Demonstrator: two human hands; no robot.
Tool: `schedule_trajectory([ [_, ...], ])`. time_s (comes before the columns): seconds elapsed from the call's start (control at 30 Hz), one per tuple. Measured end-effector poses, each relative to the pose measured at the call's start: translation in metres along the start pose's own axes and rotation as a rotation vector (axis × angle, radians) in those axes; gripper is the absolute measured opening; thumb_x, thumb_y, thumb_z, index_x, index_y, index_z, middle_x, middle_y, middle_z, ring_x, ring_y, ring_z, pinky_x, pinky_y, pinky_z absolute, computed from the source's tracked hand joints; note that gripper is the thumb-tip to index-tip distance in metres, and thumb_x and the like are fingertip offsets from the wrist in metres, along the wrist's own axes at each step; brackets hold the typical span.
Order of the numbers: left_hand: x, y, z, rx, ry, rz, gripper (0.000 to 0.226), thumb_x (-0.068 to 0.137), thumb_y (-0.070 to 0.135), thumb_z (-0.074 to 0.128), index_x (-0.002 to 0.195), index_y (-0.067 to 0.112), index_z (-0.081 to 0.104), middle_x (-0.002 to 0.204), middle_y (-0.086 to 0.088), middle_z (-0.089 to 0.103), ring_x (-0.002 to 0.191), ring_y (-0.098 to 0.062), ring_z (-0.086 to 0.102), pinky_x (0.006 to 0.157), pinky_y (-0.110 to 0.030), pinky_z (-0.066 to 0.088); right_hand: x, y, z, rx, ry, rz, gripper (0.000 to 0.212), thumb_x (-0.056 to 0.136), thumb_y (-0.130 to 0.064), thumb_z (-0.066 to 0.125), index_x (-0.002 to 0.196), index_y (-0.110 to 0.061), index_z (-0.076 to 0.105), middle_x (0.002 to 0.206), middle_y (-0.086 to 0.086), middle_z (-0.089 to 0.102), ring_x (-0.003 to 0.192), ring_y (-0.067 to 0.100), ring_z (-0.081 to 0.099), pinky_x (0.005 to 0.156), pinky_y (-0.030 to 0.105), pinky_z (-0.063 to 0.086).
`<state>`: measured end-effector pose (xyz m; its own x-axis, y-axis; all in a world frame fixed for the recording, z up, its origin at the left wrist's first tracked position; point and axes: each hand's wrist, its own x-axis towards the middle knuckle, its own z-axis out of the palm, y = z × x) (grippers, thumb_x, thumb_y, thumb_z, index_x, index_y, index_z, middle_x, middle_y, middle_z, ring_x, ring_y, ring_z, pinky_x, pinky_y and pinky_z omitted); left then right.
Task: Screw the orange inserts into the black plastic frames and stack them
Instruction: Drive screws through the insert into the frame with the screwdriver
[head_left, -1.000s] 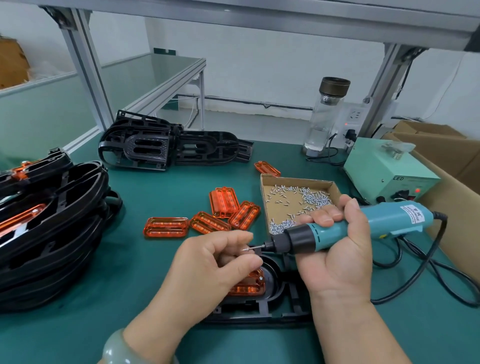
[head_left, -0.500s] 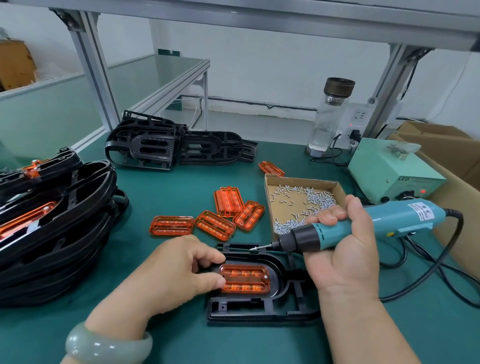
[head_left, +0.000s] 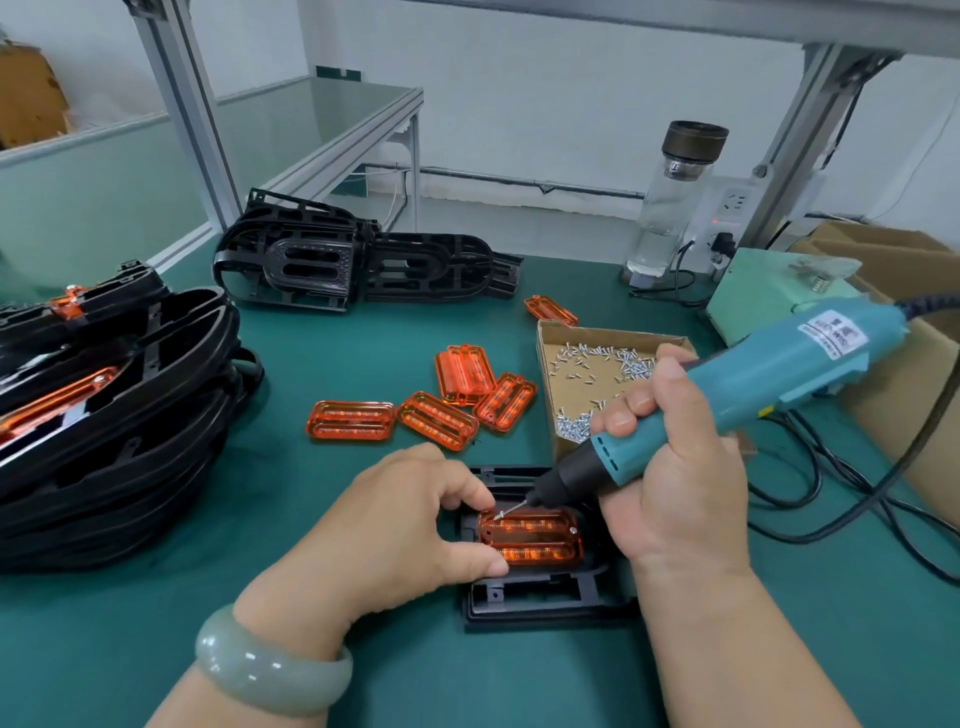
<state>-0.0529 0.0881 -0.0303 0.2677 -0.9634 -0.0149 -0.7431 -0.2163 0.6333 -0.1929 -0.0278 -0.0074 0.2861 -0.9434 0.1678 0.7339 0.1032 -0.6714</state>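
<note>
Left: tall frame stack (head_left: 119, 431) blocks.
Ahead: loose inserts (head_left: 438, 420) and screw box (head_left: 579, 397) crowd.
Right: cables (head_left: 821, 483) trail.
Free: counter (head_left: 467, 675) near front edge.

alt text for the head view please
The right hand holds a teal electric screwdriver, bit on the upper left corner of an orange insert seated in a black frame; the left hand pinches that insert's left end. Loose inserts, a box of screws and stacked frames lie beyond.
</note>
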Motion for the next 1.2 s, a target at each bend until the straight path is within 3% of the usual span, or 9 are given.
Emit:
schedule_trajectory([
  [0.67,0.004,-0.007,0.004,-0.023,0.001,0.006,0.033,0.053,0.06,0.078,0.076,0.054,0.056,0.086,0.019,0.051,0.085,0.003,0.05,0.078,-0.021,0.043,-0.011,0.002,0.009,-0.168,-0.184,-0.081,0.008,0.088,-0.011,0.054,0.093,-0.017,0.053,0.056,-0.006,0.049,0.047,0.009,0.047,0.052,0.021,0.043],
  [0.83,0.005,-0.007,0.003,-0.015,0.005,0.008,0.033,0.053,0.059,0.079,0.075,0.054,0.055,0.085,0.019,0.051,0.083,0.002,0.05,0.077,-0.022,0.043,-0.012,0.0,0.012,-0.26,-0.211,-0.097,0.013,0.086,-0.014,0.058,0.097,-0.017,0.053,0.057,-0.006,0.049,0.047,0.012,0.047,0.054,0.023,0.043],
  [1.0,0.005,-0.005,0.003,0.006,0.002,0.02,0.035,0.055,0.056,0.08,0.07,0.056,0.049,0.083,0.016,0.051,0.08,0.002,0.049,0.074,-0.022,0.042,-0.017,0.006,0.024,-0.344,-0.345,-0.154,0.023,0.081,-0.023,0.061,0.102,-0.017,0.053,0.053,-0.008,0.05,0.045,0.012,0.047,0.052,0.023,0.042],
  [1.2,0.004,-0.002,0.002,0.0,0.017,0.042,0.04,0.057,0.048,0.083,0.064,0.065,0.048,0.077,0.013,0.047,0.069,0.004,0.044,0.062,-0.017,0.034,-0.013,0.01,0.04,-0.481,-0.536,-0.085,0.019,0.082,-0.014,0.064,0.098,-0.022,0.058,0.053,-0.008,0.052,0.044,0.012,0.047,0.051,0.025,0.043],
])
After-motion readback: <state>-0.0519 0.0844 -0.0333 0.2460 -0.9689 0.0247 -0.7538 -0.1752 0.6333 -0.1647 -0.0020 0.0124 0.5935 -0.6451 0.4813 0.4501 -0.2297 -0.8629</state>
